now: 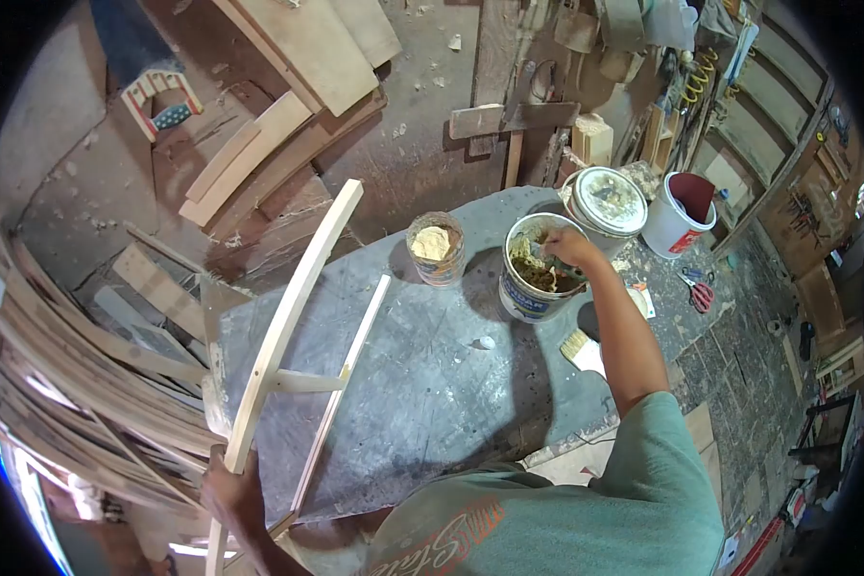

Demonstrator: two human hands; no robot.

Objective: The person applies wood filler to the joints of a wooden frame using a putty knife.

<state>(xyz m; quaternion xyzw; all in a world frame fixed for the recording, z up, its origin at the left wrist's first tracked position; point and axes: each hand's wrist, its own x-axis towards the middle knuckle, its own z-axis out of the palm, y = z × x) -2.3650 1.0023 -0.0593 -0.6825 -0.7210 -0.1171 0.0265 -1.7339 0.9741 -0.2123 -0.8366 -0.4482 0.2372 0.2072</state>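
Observation:
My left hand (232,490) is closed around the lower part of a pale wooden frame (293,298), a curved rail joined by a short crosspiece to a thinner straight strip (360,336). The frame leans over the grey tabletop (422,384). My right hand (571,247) reaches into the mouth of a white bucket (528,305), fingers pinched together. What they hold is too hidden to make out. Dark yellowish-brown material lines the bucket's inside. Left of it stands a crusted can (437,264) filled with pale powder.
A lidded bucket (607,204) and a white tub (680,216) stand at the back right. A brush (582,351) and red-handled scissors (701,293) lie to the right. Curved wooden strips (96,374) are stacked at left, and boards (307,58) lie on the floor.

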